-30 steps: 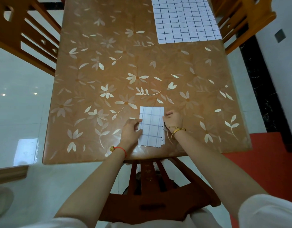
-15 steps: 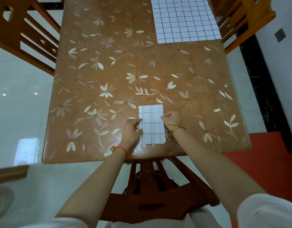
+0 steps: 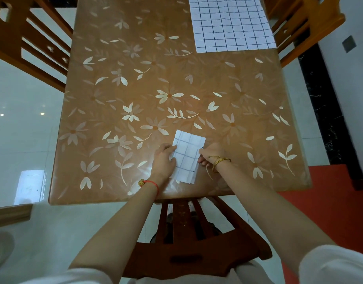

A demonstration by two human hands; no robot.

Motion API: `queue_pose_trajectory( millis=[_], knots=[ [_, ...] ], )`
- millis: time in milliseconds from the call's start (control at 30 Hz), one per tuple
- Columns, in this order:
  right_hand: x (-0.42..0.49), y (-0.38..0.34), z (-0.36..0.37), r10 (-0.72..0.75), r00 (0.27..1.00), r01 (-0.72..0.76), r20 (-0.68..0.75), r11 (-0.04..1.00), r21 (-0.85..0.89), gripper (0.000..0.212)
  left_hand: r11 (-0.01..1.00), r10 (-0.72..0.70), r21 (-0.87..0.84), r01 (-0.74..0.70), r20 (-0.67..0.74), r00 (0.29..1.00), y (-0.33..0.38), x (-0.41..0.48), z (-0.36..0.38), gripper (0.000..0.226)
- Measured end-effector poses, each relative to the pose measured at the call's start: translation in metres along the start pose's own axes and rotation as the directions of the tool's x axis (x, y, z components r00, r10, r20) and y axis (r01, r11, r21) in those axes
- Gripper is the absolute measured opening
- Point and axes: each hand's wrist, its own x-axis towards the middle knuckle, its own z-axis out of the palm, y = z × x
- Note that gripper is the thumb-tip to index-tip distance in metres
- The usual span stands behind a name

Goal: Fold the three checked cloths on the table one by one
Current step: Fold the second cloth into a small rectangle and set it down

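Observation:
A small folded white cloth with dark checks (image 3: 187, 155) lies near the table's front edge, turned slightly askew. My left hand (image 3: 163, 160) holds its left edge, thumb on top of the cloth. My right hand (image 3: 211, 154) pinches its right edge with curled fingers. A second checked cloth (image 3: 231, 23) lies spread flat at the far right of the table, partly cut off by the top of the frame. No third cloth is in view.
The table (image 3: 135, 89) has a glossy brown cover with a pale flower pattern. Wooden chairs stand at the far left (image 3: 23, 37), far right (image 3: 305, 23) and right in front of me (image 3: 188, 242). A red mat (image 3: 330, 201) lies on the floor at right.
The folded cloth has turned slightly clockwise between my hands and its near end now sits closer to the table edge. Both hands stayed at its sides.

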Motion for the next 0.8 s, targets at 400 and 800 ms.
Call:
queue_pose_trajectory(
  millis=[400,800],
  knots=[
    [0.033,0.005,0.001,-0.812,0.542,0.546,0.214,0.147,-0.825,0.047,0.924,0.147,0.34,-0.175,0.107,0.983,0.016,0.02,-0.01,0.054],
    [0.035,0.011,0.005,-0.73,0.659,0.422,0.181,0.16,-0.892,0.054,0.843,0.204,0.491,-0.222,0.091,0.975,-0.011,-0.019,-0.013,0.071]
  ],
)
